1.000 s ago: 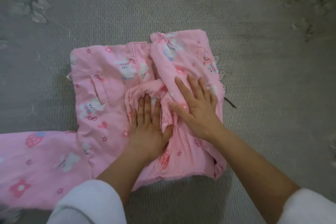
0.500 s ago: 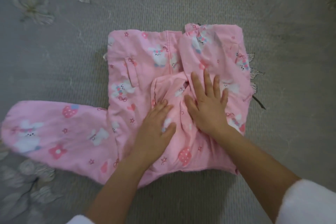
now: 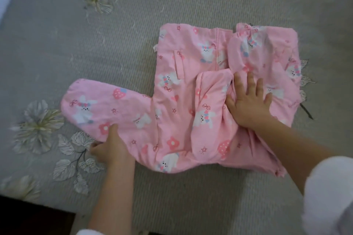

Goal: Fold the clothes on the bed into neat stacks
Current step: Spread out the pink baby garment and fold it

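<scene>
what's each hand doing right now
Left hand: closed on the near edge of the outstretched sleeve.
Right hand: open, pressed flat on the folded pink garment.

My one view, worn on the head, looks steeply down and forward from close above the bed (image 3: 191,2), its near edge seemingly at the frame's bottom left.

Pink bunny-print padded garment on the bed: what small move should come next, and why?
Probably fold the spread sleeve across onto the pink bunny-print padded garment. The left hand grips that sleeve's near edge, and it alone juts out flat on the grey floral bedspread. The right hand lies flat, pinning the side already folded in.
</scene>
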Available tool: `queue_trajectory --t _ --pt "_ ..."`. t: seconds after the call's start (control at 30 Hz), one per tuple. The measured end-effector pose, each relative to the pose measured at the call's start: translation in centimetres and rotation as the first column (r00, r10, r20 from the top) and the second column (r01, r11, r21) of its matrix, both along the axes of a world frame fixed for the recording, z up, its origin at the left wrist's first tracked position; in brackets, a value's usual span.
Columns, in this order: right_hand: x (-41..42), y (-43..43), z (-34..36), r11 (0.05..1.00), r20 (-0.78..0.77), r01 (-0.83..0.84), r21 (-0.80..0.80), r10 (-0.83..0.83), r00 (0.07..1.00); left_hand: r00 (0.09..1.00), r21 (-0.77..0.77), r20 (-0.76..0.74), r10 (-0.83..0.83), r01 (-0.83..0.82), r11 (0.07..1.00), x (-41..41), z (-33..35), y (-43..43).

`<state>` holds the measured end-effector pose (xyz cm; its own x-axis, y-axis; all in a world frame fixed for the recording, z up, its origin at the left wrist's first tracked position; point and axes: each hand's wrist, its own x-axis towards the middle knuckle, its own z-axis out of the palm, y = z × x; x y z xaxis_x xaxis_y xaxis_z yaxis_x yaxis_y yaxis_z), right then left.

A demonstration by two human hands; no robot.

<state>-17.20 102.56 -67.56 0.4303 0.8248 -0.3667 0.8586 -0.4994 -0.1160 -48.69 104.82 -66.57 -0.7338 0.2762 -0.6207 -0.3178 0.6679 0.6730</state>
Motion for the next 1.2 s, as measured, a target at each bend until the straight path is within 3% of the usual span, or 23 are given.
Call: queue_trajectory --t 0.07,0.13,0.17,0.23,0.3,0.37,0.43,0.53,0.63,0.67,0.7,0.8,0.9,1.0,1.1,1.2 --pt "-0.1 -0.1 0.1 1.000 0.005 0.006 -0.020 -0.006 1.000 0.989 0.056 0.138 0.059 -0.067 0.996 -1.2 0.4 0.6" --pt "-0.1 -0.2 0.2 0.999 0.005 0.007 -0.033 -0.007 1.000 0.979 0.142 0.203 -0.036 0.007 0.990 -1.5 1.7 0.9" --pt "0.0 -0.3 0.3 0.999 0.005 0.005 -0.033 -0.005 1.000 0.981 0.203 0.147 -0.127 0.096 0.975 -1.3 2.6 1.1" --pt "-0.1 -0.6 0.4 1.000 0.002 0.006 -0.029 -0.006 1.000 0.932 0.283 -0.145 -0.332 0.361 0.889 -0.4 4.8 1.4" --pt "-0.4 -1.0 0.5 0.999 -0.003 0.013 -0.030 -0.013 1.000 0.789 0.317 -0.398 -0.468 0.597 0.737 1.0 6.8 1.7" --pt "-0.8 -1.4 0.7 0.999 -0.019 0.026 -0.030 -0.027 0.999 0.652 0.377 -0.504 -0.566 0.756 0.536 3.1 7.9 2.0" --pt "-1.2 -1.8 0.8 0.999 -0.034 0.027 -0.027 -0.028 0.999 0.456 0.371 -0.595 -0.662 0.886 0.278 5.9 7.8 2.3" --pt "-1.4 -2.3 0.6 1.000 -0.049 0.020 -0.020 -0.021 0.999 0.049 0.200 -0.640 -0.767 0.974 -0.104 10.4 5.8 2.4" --pt "-1.3 -2.3 0.3 1.000 -0.039 0.025 -0.009 -0.026 0.999 -0.401 -0.136 -0.546 -0.736 0.909 -0.394 12.6 1.7 1.7" --pt "-1.3 -2.3 0.2 1.000 -0.032 0.024 -0.008 -0.024 0.999 -0.520 -0.249 -0.481 -0.706 0.853 -0.458 12.8 0.3 1.4" --pt "-1.3 -2.3 0.0 1.000 -0.028 0.022 -0.007 -0.022 0.999 -0.583 -0.316 -0.443 -0.681 0.812 -0.490 12.7 -0.9 1.2" --pt "-1.4 -2.2 0.0 1.000 -0.059 0.020 -0.011 -0.020 0.998 -0.624 -0.398 -0.454 -0.636 0.781 -0.482 12.7 -2.3 1.0" --pt "-0.7 -1.9 1.5 0.999 -0.183 0.013 -0.033 -0.019 0.983 -0.656 -0.457 -0.435 -0.617 0.751 -0.477 12.9 -2.1 1.1" --pt "0.7 -4.0 4.5 0.992 -0.235 -0.011 0.129 0.042 0.971 -0.643 -0.379 -0.387 -0.660 0.764 -0.522 12.7 -0.9 2.0" --pt "0.5 -8.8 7.0 0.964 -0.184 -0.128 0.232 0.172 0.968 -0.586 -0.277 -0.532 -0.611 0.803 -0.528 12.2 0.8 3.4" --pt "-1.0 -13.5 6.8 0.943 -0.158 -0.294 0.156 0.317 0.935 -0.689 -0.282 -0.593 -0.415 0.661 -0.695 12.9 1.6 4.6"
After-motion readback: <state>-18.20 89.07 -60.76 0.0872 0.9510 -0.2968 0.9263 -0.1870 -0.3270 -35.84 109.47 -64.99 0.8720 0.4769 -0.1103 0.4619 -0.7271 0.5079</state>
